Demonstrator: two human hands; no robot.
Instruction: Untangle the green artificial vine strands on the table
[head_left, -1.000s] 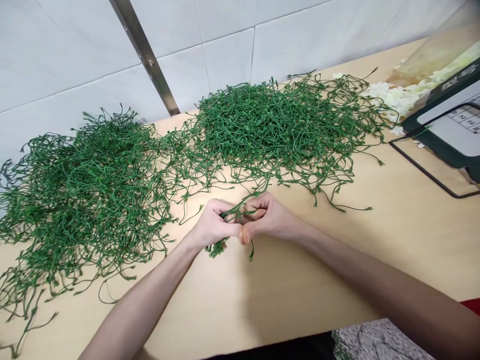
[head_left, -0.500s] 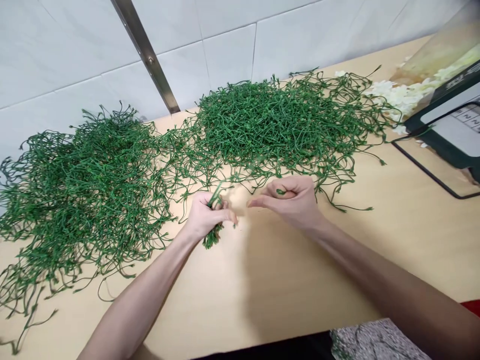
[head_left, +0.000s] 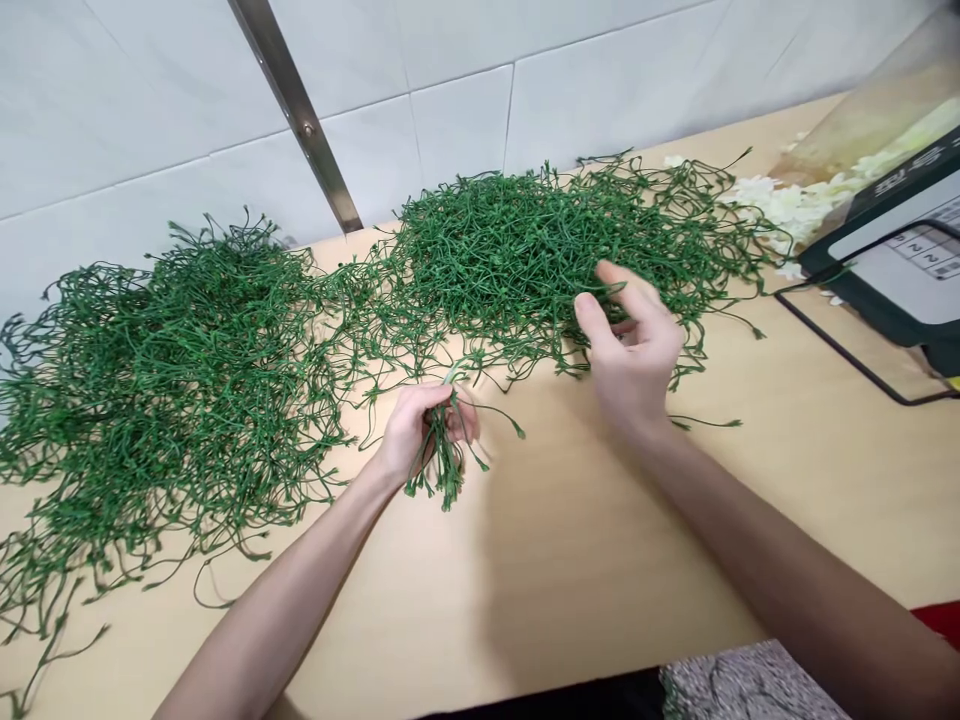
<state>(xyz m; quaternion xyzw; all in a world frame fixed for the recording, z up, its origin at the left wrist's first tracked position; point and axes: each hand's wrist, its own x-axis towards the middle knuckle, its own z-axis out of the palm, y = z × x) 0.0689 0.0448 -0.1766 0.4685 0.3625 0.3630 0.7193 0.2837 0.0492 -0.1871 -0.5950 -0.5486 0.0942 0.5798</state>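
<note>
My left hand (head_left: 424, 425) is closed around a small bunch of green artificial flower stems (head_left: 446, 465), whose budded tips hang below the fingers. A pair of thin stems curves out to the right of the bunch. My right hand (head_left: 634, 340) is at the front right edge of a large heap of the same green stems (head_left: 510, 240), thumb and forefinger spread apart. One stem shows by its fingertips; whether it touches them I cannot tell. The other fingers are partly hidden behind the palm.
A second heap of green stems (head_left: 180, 380) spreads over the left of the wooden table (head_left: 420, 620). White petals (head_left: 795, 205) lie at the back right beside a dark-labelled clear container (head_left: 892, 240) with a black handle (head_left: 847, 350). A tiled wall (head_left: 457, 120) with a metal strip (head_left: 300, 120) stands behind.
My right hand has moved from beside the left hand up and right to the heap, its curled fingers now spread. The left hand stays put, with stems now fanning out of its bunch.
</note>
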